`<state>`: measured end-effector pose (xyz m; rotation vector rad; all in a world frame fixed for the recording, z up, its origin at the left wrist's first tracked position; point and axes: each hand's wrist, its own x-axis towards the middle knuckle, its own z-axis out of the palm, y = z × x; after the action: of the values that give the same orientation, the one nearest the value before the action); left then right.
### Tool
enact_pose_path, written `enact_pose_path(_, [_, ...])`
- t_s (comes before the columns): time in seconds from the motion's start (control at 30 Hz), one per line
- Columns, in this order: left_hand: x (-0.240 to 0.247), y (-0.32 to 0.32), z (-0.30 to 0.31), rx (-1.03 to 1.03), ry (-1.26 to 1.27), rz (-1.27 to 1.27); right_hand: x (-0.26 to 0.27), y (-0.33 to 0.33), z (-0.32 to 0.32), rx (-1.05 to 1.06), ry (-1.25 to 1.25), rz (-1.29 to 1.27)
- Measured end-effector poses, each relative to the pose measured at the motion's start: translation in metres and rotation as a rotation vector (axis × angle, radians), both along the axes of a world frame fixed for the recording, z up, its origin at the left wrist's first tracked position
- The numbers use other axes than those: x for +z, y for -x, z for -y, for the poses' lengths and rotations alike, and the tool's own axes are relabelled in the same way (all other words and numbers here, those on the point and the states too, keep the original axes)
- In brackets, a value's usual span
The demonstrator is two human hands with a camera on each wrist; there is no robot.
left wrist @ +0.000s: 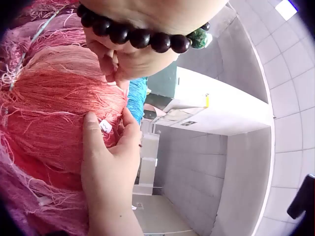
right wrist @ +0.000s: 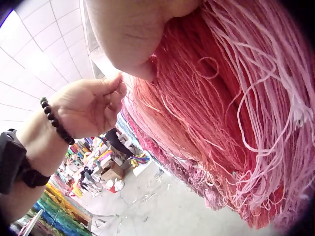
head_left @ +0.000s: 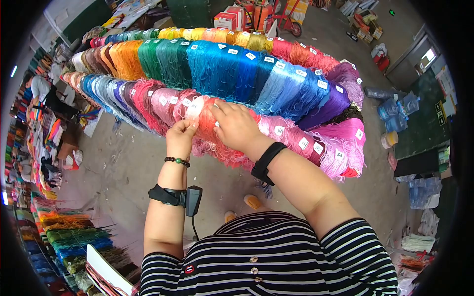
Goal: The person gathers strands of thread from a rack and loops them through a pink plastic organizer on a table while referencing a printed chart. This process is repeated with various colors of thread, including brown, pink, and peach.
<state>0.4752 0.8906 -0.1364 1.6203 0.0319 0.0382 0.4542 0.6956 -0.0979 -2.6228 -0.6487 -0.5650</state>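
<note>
1. The coral yarn (left wrist: 54,101) hangs in the near row of skeins, directly in front of the person, with paler salmon yarn (left wrist: 61,61) next to it and pink skeins (head_left: 291,135) on the other side.
2. The left hand (head_left: 180,139) is at the upper part of the coral yarn. Its grip is closed to a pinch, thumb against curled fingers; it seems to have hold of a bit of the coral yarn, though the strand is too fine to make out surely.
3. The right hand (head_left: 238,126) rests on the same yarn, its grip loosely spread, fingers laid across the strands and thumb apart from them. A small white tag (left wrist: 105,126) shows between thumb and forefinger.
4. A dark bead bracelet (head_left: 177,161) with a green bead circles the left wrist; a black strap (head_left: 268,163) circles the right.
5. Behind the near row stand further rows: blue skeins (head_left: 212,69), green skeins (head_left: 163,61) and orange skeins (head_left: 127,59), many bearing white labels.
6. At far left is another person (head_left: 47,96) in a white top. Large blue water bottles (head_left: 395,112) sit on the right.
</note>
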Motion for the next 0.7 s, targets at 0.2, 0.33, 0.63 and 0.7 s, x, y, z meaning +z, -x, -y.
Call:
enact_pose_path(0.2, [0.023, 0.008, -0.008, -0.023, 0.246, -0.233, 0.002, 0.000, 0.000, -0.005, 0.001, -0.003])
enact_pose_path(0.33, [0.012, 0.023, -0.026, -0.110, 0.104, -0.168, -0.006, -0.003, 0.002, -0.005, -0.036, -0.003])
enact_pose_path(0.63, [-0.049, 0.231, -0.163, 0.228, -0.664, -0.427, 0.011, -0.003, -0.006, 0.024, 0.024, 0.004])
enact_pose_path(0.7, [-0.098, 0.317, -0.194, 0.353, -0.773, -0.584, 0.015, -0.012, -0.005, 0.051, -0.113, -0.165])
